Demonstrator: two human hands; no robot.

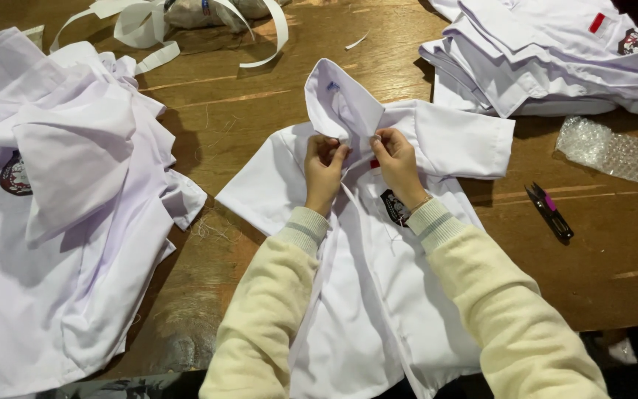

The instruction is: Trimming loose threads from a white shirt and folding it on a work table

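Note:
A white short-sleeved shirt (378, 295) with a dark round badge on the chest lies front-up on the wooden table (223, 111), collar pointing away from me. My left hand (324, 170) pinches the shirt's front edge just below the collar. My right hand (397, 164) grips the opposite front edge at the same height, close beside the left. Both hands meet at the top of the placket under the raised collar (341, 103). I wear cream knitted sleeves.
A heap of similar white shirts (53, 222) lies at the left, and a stack of them (548, 59) at the far right. Small black thread snips (549, 211) and a piece of bubble wrap (611, 150) lie to the right. White strips (149, 29) curl at the back.

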